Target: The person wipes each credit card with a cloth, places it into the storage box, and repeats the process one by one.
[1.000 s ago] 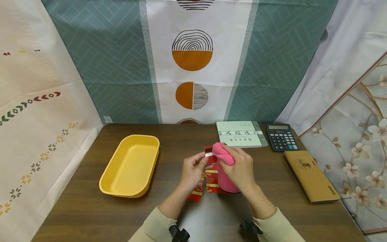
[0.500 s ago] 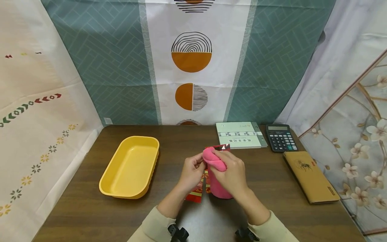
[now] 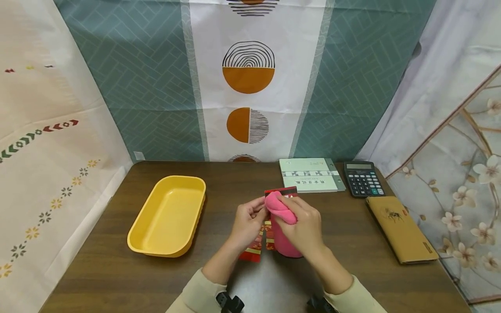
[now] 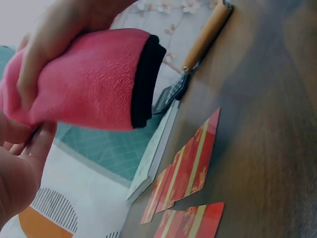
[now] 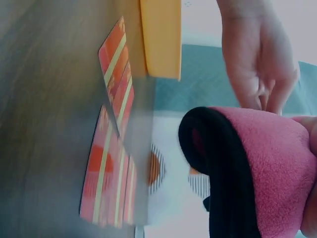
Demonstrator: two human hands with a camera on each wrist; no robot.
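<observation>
Wiping of raised red card (image 3: 282,190) seemingly under way, not yet finished. Left grip (image 3: 249,218) pinching card's edge; right grip (image 3: 304,221) clutching pink cloth (image 3: 284,239) over card. More red cards (image 4: 190,166) lie on surface (image 3: 105,278) below; wiped or unwiped, cannot tell. Likely left to do: finishing held card, putting it down.

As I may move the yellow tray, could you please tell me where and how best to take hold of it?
I'd take the yellow tray by its long right rim, coming from above right: it sits upright and open-topped, so its raised wall could likely be pinched.
</observation>
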